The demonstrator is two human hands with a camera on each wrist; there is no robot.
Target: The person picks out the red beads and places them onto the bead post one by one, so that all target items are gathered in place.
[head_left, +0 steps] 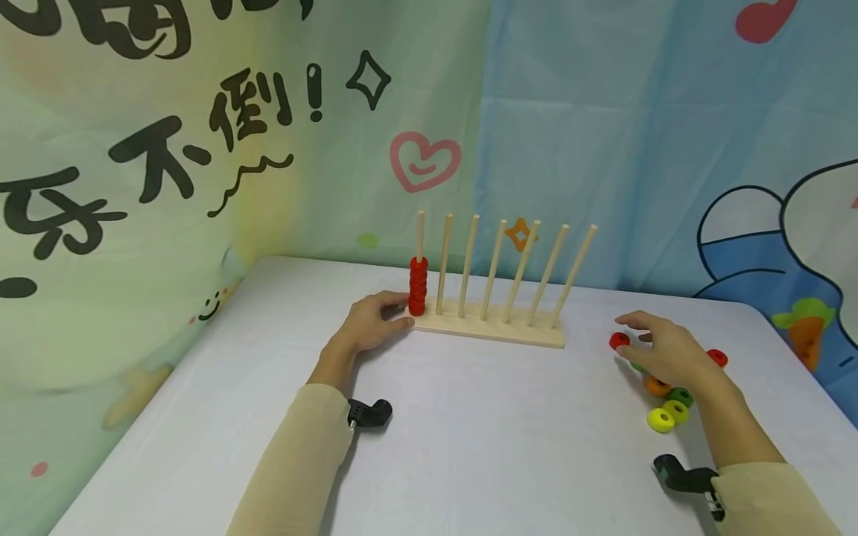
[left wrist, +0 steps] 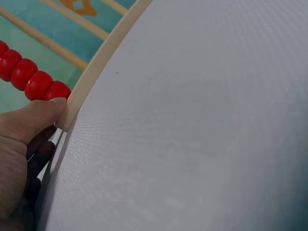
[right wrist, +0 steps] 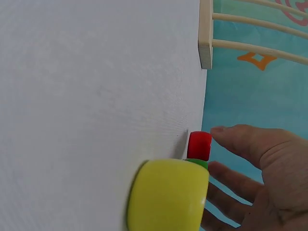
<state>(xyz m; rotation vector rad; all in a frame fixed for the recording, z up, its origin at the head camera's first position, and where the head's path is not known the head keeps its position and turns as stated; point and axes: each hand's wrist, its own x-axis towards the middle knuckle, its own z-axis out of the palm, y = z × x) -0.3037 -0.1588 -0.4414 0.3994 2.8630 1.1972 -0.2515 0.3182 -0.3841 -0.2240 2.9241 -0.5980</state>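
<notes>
A wooden peg stand [head_left: 489, 329] with a row of several upright pegs sits at the back middle of the table. Its leftmost peg carries a stack of red beads [head_left: 418, 286]; the other pegs are bare. My left hand [head_left: 372, 321] grips the left end of the base, its thumb just under the lowest bead in the left wrist view. Off to the right, my right hand [head_left: 666, 350] reaches over loose beads with fingers spread and loosely bent. Its thumb tip is right at a red bead [right wrist: 199, 146]. A green bead [right wrist: 197, 163] shows partly, close beside that one.
Nearer the front lie an orange bead [head_left: 657, 385], a dark green bead [head_left: 681, 396] and two yellow beads [head_left: 661, 420]. Another red bead [head_left: 717, 358] lies beyond the right wrist. A printed cloth backdrop [head_left: 570, 134] hangs behind the white table [head_left: 482, 439].
</notes>
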